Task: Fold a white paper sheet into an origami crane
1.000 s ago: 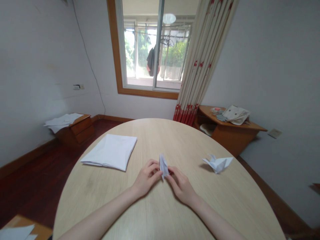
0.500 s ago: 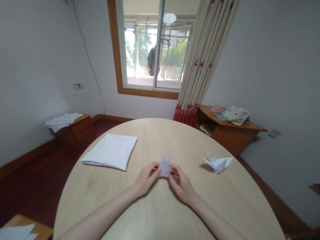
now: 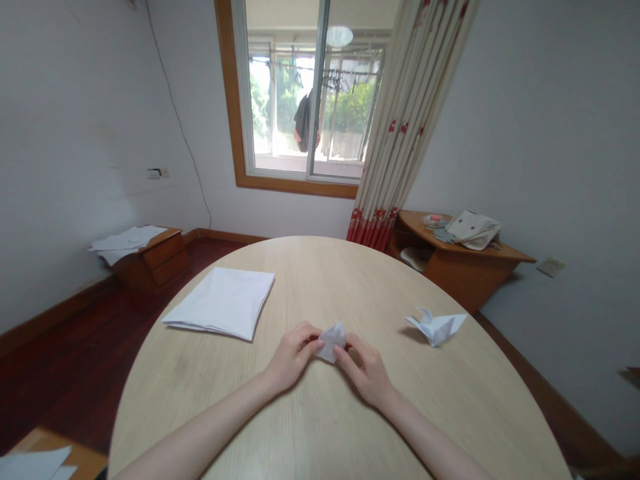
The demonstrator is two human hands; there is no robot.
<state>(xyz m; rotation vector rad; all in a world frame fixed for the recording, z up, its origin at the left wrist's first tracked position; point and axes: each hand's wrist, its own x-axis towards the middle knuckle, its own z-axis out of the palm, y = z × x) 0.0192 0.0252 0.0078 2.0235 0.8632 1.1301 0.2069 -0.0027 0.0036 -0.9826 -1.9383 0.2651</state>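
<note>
On the near half of the round wooden table [image 3: 325, 427], centre line:

1. Left hand [image 3: 293, 357]. Forearm enters from the table's near-left edge. Fingers curled in, thumb and forefinger closed on the left edge of item 3.
2. Right hand [image 3: 365, 373]. Forearm enters from the table's near-right edge. Fingers bent, tips nipping the right and lower side of item 3.
3. Folded paper piece [image 3: 331, 341]. Small, white, many-layered. Held just off the table top or touching it; which of the two cannot be told. It lies directly ahead of both hands, between their fingertips, neither hand nearer than the other. Long axis tilted, lower end toward the person, upper point leaning away and to the right.

Further across the table:

4. Stack of white sheets [image 3: 220, 303]. Flat on the table's left side, well apart from the hands, corners fanned slightly.
5. Paper bird [image 3: 436, 327]. Finished white figure, standing near the table's right edge, apart from the right hand.

Off the table:

6. Loose sheets [image 3: 30, 463]. On a wooden surface beside the table's near-left edge.
7. Low cabinet [image 3: 150, 257]. Left of the table, against the wall, papers on top.
8. Corner shelf [image 3: 465, 257]. Right of the table's far edge, bearing a cloth bag [image 3: 473, 230].
9. Curtain [image 3: 405, 120] and window [image 3: 300, 100]. Beyond the table's far edge.
</note>
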